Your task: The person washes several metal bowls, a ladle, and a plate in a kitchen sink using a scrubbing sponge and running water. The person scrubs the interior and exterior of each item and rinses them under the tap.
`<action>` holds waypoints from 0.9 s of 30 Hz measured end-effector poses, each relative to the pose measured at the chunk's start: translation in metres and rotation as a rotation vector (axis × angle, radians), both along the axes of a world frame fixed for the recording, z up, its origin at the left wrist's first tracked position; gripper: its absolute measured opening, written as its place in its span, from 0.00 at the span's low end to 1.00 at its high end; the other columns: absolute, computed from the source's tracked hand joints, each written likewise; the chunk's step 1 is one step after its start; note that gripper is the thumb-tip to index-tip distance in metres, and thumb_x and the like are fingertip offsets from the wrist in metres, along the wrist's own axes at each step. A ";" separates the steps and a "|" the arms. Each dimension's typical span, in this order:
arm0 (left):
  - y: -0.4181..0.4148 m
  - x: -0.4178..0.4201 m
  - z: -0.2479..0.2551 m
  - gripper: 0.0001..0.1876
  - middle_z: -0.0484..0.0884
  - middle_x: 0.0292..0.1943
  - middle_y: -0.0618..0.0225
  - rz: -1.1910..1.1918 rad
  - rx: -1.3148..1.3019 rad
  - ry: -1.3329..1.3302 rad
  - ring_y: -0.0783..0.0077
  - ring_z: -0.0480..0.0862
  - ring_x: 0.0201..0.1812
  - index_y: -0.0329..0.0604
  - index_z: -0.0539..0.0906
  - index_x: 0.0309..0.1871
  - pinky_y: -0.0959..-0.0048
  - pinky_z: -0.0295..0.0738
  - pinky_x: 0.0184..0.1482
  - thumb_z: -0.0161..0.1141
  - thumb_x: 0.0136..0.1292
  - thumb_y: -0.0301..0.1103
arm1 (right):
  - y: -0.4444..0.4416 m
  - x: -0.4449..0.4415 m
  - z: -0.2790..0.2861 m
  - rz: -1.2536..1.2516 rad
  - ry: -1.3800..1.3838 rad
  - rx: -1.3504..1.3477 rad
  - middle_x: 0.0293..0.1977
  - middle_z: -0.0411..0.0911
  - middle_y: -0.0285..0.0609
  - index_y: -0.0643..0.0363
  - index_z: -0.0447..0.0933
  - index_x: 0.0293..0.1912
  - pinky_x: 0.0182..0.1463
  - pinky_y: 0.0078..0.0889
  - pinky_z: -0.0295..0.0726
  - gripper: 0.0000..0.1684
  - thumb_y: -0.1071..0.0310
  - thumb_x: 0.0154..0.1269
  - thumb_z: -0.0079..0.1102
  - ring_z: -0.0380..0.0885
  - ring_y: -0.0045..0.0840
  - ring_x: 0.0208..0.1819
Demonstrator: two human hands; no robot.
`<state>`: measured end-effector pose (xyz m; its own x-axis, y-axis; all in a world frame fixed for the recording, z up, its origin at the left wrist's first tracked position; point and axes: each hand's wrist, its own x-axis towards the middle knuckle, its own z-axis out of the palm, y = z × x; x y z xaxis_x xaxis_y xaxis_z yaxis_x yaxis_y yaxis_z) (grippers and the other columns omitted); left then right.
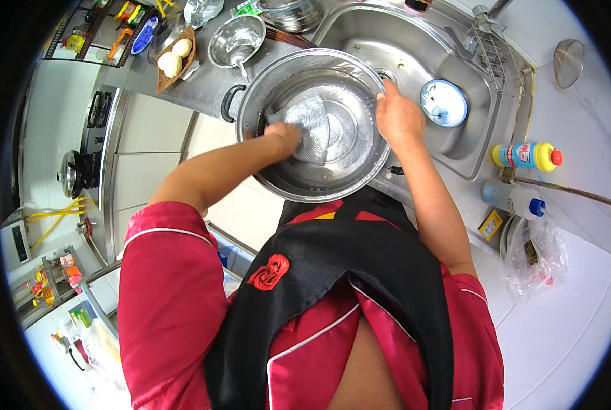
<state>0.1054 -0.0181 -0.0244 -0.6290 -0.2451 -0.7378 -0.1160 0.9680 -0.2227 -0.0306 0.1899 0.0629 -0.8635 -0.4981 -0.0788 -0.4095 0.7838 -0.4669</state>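
Observation:
A large stainless steel pot (pixel 359 130) is tilted toward me at the edge of the counter, partly over the sink. My right hand (pixel 401 115) grips its right rim; whether a handle lies under the fingers is hidden. Inside the pot, my left hand (pixel 284 139) holds a grey cloth (pixel 313 128) against the wall and bottom. The left fingers are slightly blurred. A black side handle (pixel 229 103) sticks out on the pot's left.
The steel sink (pixel 356 31) holds a blue-and-white bowl (pixel 443 103). Left of it are a small metal bowl (pixel 237 41) and a wicker basket (pixel 162 79) with round white items. A yellow bottle (pixel 525 157) and a blue-capped bottle (pixel 510 200) lie at right. A stove (pixel 100 133) is at left.

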 end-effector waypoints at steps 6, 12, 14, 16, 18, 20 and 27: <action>-0.020 -0.007 -0.012 0.14 0.83 0.48 0.58 -0.122 0.039 -0.015 0.57 0.83 0.50 0.42 0.84 0.46 0.63 0.80 0.47 0.62 0.55 0.31 | 0.000 0.002 0.004 -0.033 -0.049 -0.021 0.32 0.81 0.54 0.50 0.71 0.57 0.42 0.50 0.75 0.20 0.59 0.66 0.47 0.80 0.48 0.36; 0.024 0.002 -0.012 0.13 0.85 0.40 0.54 -0.278 0.281 -0.177 0.55 0.85 0.42 0.40 0.86 0.38 0.61 0.80 0.41 0.60 0.51 0.33 | -0.001 -0.001 0.002 -0.034 -0.054 -0.015 0.31 0.81 0.53 0.49 0.71 0.56 0.41 0.50 0.75 0.20 0.59 0.66 0.47 0.80 0.48 0.36; 0.049 0.001 -0.013 0.11 0.84 0.36 0.51 -0.279 0.508 -0.088 0.56 0.85 0.38 0.36 0.86 0.35 0.62 0.78 0.39 0.58 0.52 0.32 | -0.001 0.000 0.003 -0.046 -0.059 -0.012 0.31 0.81 0.53 0.48 0.72 0.56 0.41 0.50 0.75 0.19 0.59 0.66 0.47 0.80 0.48 0.35; 0.082 -0.016 -0.013 0.11 0.84 0.31 0.50 0.006 0.666 -0.005 0.61 0.85 0.34 0.34 0.84 0.31 0.63 0.77 0.36 0.56 0.54 0.32 | -0.001 -0.001 0.003 -0.058 -0.061 -0.006 0.31 0.81 0.53 0.47 0.72 0.55 0.41 0.50 0.75 0.19 0.59 0.66 0.47 0.80 0.49 0.35; 0.104 -0.042 -0.011 0.11 0.83 0.29 0.52 0.400 0.808 0.124 0.67 0.83 0.31 0.34 0.84 0.29 0.65 0.75 0.33 0.56 0.57 0.34 | -0.001 -0.002 0.002 -0.060 -0.059 0.001 0.31 0.81 0.53 0.46 0.72 0.55 0.41 0.50 0.76 0.19 0.58 0.66 0.47 0.80 0.49 0.36; 0.113 -0.064 -0.039 0.12 0.82 0.29 0.57 0.718 1.013 0.352 0.71 0.79 0.28 0.33 0.82 0.33 0.67 0.73 0.30 0.56 0.59 0.35 | -0.003 0.000 0.003 -0.050 -0.052 -0.008 0.31 0.81 0.54 0.46 0.73 0.55 0.41 0.50 0.76 0.19 0.58 0.66 0.46 0.80 0.49 0.36; 0.075 -0.116 0.007 0.09 0.76 0.26 0.63 1.771 1.719 1.030 0.70 0.77 0.24 0.35 0.74 0.34 0.73 0.82 0.28 0.55 0.66 0.33 | 0.001 -0.006 -0.001 -0.039 -0.074 -0.070 0.33 0.80 0.57 0.47 0.72 0.56 0.42 0.53 0.75 0.20 0.56 0.67 0.43 0.79 0.51 0.37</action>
